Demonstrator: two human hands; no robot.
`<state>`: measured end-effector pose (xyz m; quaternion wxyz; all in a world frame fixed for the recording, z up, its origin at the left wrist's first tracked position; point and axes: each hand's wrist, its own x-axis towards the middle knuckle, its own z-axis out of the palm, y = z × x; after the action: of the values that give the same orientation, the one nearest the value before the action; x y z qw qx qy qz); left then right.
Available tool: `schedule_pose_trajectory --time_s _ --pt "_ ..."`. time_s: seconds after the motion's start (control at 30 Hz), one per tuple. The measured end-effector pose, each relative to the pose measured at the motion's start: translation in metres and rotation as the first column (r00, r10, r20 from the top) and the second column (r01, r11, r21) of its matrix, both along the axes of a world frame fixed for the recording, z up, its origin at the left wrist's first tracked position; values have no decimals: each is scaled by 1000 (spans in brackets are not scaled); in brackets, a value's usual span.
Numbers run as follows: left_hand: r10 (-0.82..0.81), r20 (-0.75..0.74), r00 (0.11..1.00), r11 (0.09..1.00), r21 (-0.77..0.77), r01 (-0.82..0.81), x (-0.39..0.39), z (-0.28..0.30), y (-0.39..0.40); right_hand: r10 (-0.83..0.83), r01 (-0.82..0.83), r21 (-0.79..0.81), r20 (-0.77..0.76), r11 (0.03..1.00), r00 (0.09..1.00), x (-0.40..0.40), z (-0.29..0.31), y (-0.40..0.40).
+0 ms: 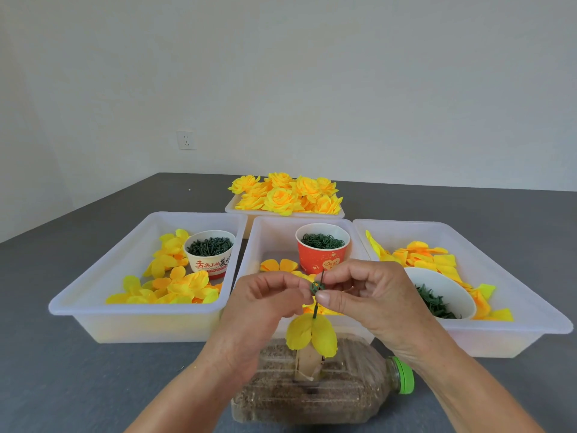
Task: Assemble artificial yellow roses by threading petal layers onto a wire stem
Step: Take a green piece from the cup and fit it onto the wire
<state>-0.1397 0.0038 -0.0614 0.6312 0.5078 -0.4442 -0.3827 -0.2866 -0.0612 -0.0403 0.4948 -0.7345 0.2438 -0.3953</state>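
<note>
Item: wire stem (315, 309), thin, dark green, standing upright over the middle of the surface (56, 379). We cannot see what its lower end is set in. A sand-filled bottle (312, 392) lies on its side below it. One yellow petal layer (312, 335) sits low on the stem, its lobes drooping.

Item: small green disc (318, 287), threaded on the stem well above the petal layer. Our left hand (265, 304) and right hand (365, 292) meet at it, each pinching it between thumb and fingertips.

Handling, as we judge it: stem light and springy, likely to bend if pushed sideways, so we hold it close to the disc. Disc stiff plastic, tiny, easy to drop; hold by the rim. Petals soft cloth, weightless, prone to crease; take them near the centre hole, not the lobe tips.

Stock: left tray (93, 307) with loose petals and a white cup (209, 254) of dark green parts; middle tray (271, 232) with petals and a red cup (322, 248) of green rings; right tray (530, 310) with petals and a white bowl (443, 289) of green pieces; far tray (231, 207) heaped with finished roses (285, 195).
</note>
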Motion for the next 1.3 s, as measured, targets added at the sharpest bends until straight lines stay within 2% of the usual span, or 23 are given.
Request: schedule_pose_trajectory --time_s 0.17,0.43,0.6,0.73,0.9,1.07,1.3 --pt "63 -24 998 993 103 -60 -2 5 2 12 -11 11 -56 1000 998 0 -7 0" --pt "80 -20 997 958 278 -71 -1 -3 -3 24 -25 -5 -143 1000 989 -1 -16 1" --pt "44 -60 997 954 300 -24 0 -6 -4 38 -37 10 -121 999 992 -2 -18 2" --pt "41 -102 994 951 308 -8 -3 -3 -5 28 -21 93 -70 995 997 -1 -22 2" --pt "42 -50 998 947 321 -24 -4 2 -5 -2 12 106 -94 994 996 0 -20 2" --pt "47 -35 998 948 315 -33 -7 2 -4 -32 40 52 -151 998 988 2 -19 2" --pt "66 -74 995 934 357 -36 -10 3 -3 -38 51 143 -93 988 995 1 -22 4"
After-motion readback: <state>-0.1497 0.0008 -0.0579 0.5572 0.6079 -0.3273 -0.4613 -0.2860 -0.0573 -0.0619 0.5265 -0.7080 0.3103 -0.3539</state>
